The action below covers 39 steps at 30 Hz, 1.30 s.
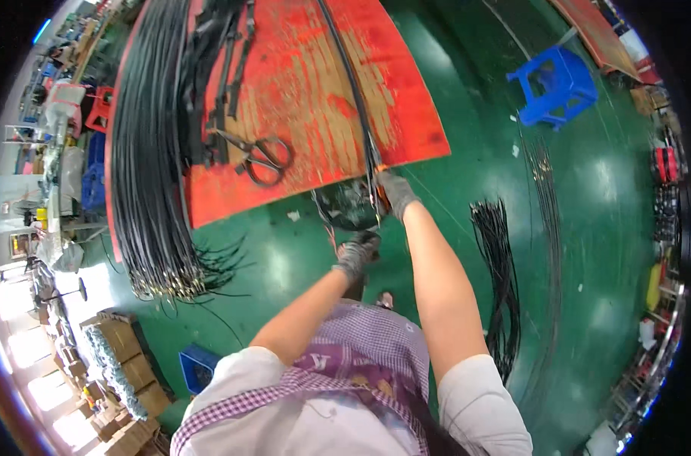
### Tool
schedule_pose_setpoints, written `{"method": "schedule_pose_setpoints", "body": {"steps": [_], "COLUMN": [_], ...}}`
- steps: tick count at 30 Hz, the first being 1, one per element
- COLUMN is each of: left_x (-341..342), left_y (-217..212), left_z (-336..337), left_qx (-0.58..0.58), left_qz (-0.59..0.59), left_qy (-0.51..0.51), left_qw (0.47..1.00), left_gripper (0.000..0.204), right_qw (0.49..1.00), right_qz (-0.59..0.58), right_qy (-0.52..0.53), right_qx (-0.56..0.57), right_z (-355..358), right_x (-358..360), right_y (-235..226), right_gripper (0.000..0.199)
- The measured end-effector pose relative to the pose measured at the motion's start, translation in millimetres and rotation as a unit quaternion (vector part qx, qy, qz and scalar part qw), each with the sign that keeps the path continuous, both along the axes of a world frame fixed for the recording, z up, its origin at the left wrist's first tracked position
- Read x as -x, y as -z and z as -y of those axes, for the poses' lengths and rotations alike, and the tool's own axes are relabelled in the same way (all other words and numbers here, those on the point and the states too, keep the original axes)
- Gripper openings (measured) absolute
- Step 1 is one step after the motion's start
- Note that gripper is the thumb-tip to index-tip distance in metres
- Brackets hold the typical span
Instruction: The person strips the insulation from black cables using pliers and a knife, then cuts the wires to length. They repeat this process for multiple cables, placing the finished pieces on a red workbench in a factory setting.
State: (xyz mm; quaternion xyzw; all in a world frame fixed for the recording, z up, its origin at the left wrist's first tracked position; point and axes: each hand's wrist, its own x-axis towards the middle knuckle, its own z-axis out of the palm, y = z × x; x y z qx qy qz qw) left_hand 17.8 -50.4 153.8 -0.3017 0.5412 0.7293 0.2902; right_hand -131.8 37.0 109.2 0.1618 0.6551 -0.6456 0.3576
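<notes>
My right hand (397, 193), in a grey glove, is closed round an orange-handled tool (383, 182) at the table's near edge; its working end is hard to make out. Beside it, a black cable bundle (351, 80) runs down the table and over the edge, its ends hanging by the tool. My left hand (358, 254), also gloved in grey, is lower and to the left, below the edge, with its fingers curled. What it holds, if anything, is hidden. Black-handled scissors (263, 161) lie on the red, worn table (303, 99), left of the cable bundle.
A thick bundle of black cables (151, 152) covers the table's left side, its ends hanging over the edge. On the green floor to the right lie two more cable bundles (501, 281) and a blue stool (556, 87). A blue crate (199, 368) and cardboard boxes (125, 349) stand lower left.
</notes>
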Motion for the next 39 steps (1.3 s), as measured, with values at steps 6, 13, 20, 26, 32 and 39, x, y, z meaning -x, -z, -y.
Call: {"method": "schedule_pose_setpoints", "body": {"steps": [6, 13, 20, 26, 32, 39], "left_x": [-17, 14, 85, 156, 215, 234], "left_y": [4, -19, -48, -54, -124, -102], "left_z": [46, 76, 88, 78, 92, 100], "left_qx": [0.012, 0.098, 0.163, 0.246, 0.149, 0.423], "left_qz": [0.012, -0.105, -0.187, -0.187, -0.160, -0.117], "left_qy": [-0.159, -0.138, -0.124, -0.032, -0.032, 0.076], "left_qw": [0.987, 0.980, 0.961, 0.951, 0.975, 0.896], "left_gripper": [0.016, 0.019, 0.024, 0.034, 0.040, 0.049], "right_qw": [0.999, 0.999, 0.989, 0.987, 0.995, 0.960], "right_qz": [-0.007, 0.029, 0.141, 0.144, 0.098, 0.265], "right_qy": [-0.015, -0.021, 0.020, 0.055, 0.018, 0.051], "right_qx": [-0.028, -0.015, -0.026, 0.051, -0.010, 0.072], "right_z": [10, 11, 18, 46, 76, 77], "right_x": [2, 5, 5, 26, 56, 65], "right_y": [-27, -54, -90, -130, -165, -181], "right_gripper": [0.023, 0.019, 0.016, 0.020, 0.019, 0.010]}}
